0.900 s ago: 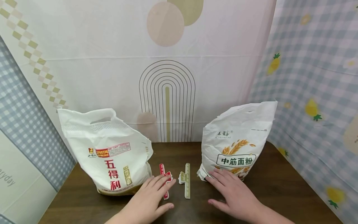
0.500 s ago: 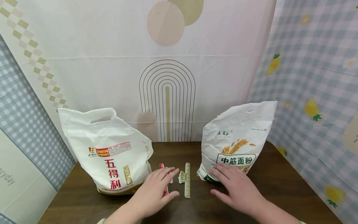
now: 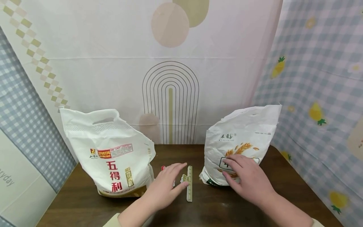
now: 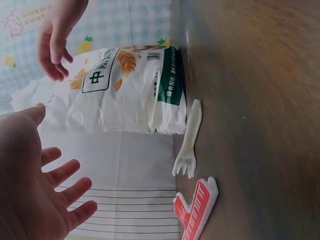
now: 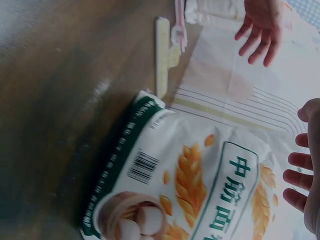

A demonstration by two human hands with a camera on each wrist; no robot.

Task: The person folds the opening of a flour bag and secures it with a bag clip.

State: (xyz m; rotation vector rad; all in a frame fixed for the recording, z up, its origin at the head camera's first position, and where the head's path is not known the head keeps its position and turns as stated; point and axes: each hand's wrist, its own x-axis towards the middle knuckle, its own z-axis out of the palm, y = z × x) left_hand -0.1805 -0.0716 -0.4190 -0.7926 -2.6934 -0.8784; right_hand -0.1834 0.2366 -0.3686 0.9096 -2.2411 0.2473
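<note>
My left hand point(image 3: 163, 187) hovers with fingers extended over two flat bag clips. The red clip point(image 4: 200, 210) is mostly hidden beneath it in the head view, while the pale green clip point(image 3: 190, 190) shows just right of the fingers. In front of the right-hand flour bag point(image 3: 241, 126), my right hand point(image 3: 250, 178) is raised, fingers loosely spread and holding nothing; both wrist views show it apart from the bag. That bag is white with wheat ears and a green-framed label. Another white flour bag point(image 3: 110, 135), with red lettering and a handle cut-out, stands left of my left hand.
All of this stands on a dark brown wooden table point(image 3: 210, 211). A pale cloth with arch lines point(image 3: 227, 78) hangs behind. Blue checked cloths point(image 3: 312, 78) close off the sides. Both bags lean upright near the table's back, with the clips between them.
Both hands have lifted off the table area. The left has shifted up and right, covering more of the red clip; the right has risen across the bag's label. Bags and clips stay put.
</note>
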